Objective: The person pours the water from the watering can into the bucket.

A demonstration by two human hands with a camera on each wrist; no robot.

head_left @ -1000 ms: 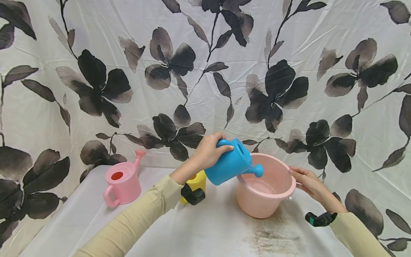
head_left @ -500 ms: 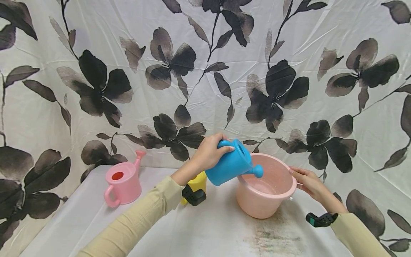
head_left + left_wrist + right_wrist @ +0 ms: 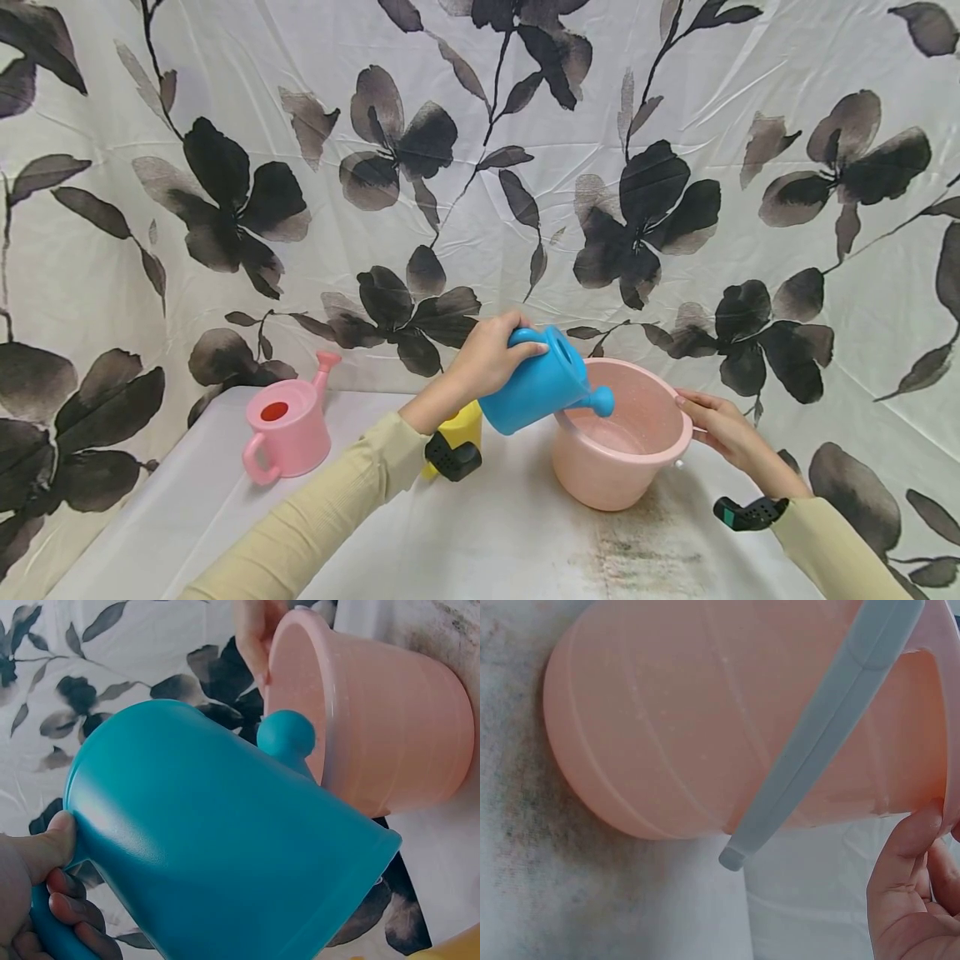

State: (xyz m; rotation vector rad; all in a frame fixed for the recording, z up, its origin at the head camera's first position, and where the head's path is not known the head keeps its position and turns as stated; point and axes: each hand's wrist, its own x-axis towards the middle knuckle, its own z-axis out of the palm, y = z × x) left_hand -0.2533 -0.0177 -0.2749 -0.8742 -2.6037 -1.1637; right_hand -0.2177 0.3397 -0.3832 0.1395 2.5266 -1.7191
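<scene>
My left hand (image 3: 491, 354) grips the handle of a blue watering can (image 3: 531, 387). The can is tilted to the right, with its round spout head over the near left rim of a pink bucket (image 3: 611, 479). Whether water flows out is too small to tell. On the bucket's right side, my right hand (image 3: 723, 429) pinches the rim between thumb and fingers. The left wrist view shows the can's underside and body (image 3: 202, 832) up close. A grey bar, the bucket's handle (image 3: 825, 735), hangs across its side in the right wrist view.
A pink watering can (image 3: 288, 433) stands at the left of the white table (image 3: 465, 533). Behind my left wrist is a yellow container (image 3: 465, 427), partly hidden. Dark, dirty stains (image 3: 645, 554) mark the tabletop in front of the bucket. A floral cloth (image 3: 480, 208) hangs behind.
</scene>
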